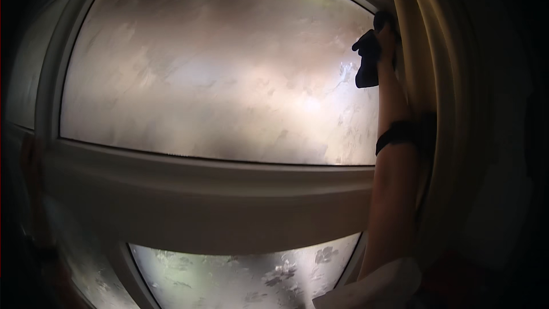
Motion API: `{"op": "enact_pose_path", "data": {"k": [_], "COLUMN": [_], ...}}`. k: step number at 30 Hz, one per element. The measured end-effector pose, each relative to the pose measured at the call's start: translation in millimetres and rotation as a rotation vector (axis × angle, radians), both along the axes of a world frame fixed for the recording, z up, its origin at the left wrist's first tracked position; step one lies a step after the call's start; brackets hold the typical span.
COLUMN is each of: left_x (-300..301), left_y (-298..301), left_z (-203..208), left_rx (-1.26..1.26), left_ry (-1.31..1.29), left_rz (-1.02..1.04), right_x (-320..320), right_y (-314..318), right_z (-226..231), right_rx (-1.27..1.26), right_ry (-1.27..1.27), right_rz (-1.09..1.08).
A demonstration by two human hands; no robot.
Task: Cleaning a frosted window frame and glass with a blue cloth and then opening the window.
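Observation:
My right arm reaches up along the right side of a frosted window pane (223, 74). High on that side, my right hand (387, 43) is closed on a black cloth (368, 60), which hangs in front of the pane's edge near the upper right corner. A dark band circles my right forearm, and a pale sleeve shows lower down. At the far left my left hand (31, 157) is raised beside the window's pale frame (50, 80). Deep shadow covers it, so its fingers and anything in them cannot be made out.
Close by my right arm hangs a yellowish curtain (440, 40). A wide pale rail (217, 212) crosses under the large pane. Below it sits a smaller patterned pane (251, 277), and another pane (34, 63) stands at the left.

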State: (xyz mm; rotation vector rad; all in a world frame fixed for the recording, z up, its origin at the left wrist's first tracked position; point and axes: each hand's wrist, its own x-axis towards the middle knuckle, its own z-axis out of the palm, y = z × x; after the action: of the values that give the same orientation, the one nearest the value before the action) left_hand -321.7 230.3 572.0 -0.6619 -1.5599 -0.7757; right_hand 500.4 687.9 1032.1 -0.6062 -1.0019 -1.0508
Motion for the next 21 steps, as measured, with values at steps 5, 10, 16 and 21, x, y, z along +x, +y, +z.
{"op": "enact_pose_path", "data": {"k": [5,10,16,21], "left_x": [103.9,97.2,112.3,136.8], "left_y": [-17.5,18.8,24.0,16.7], "left_z": [11.0,36.0,49.0,55.5], "left_rx": [-0.144,0.161,0.328,0.354], "left_ry": [0.316,0.114,0.238,0.151], "left_rz": [0.185,-0.246,-0.535,-0.522], "right_x": [2.2,-19.8,-128.7,-307.1], "right_y": [15.0,4.2,-57.1,-164.3], "right_z": [-75.5,-166.5,-207.9,-206.1], "right_rx": [0.142,0.043,-0.159,-0.070], "right_ry": [-0.044,0.237,0.696,0.242], "right_rz": [-0.033,0.002,-0.135,0.091]}}
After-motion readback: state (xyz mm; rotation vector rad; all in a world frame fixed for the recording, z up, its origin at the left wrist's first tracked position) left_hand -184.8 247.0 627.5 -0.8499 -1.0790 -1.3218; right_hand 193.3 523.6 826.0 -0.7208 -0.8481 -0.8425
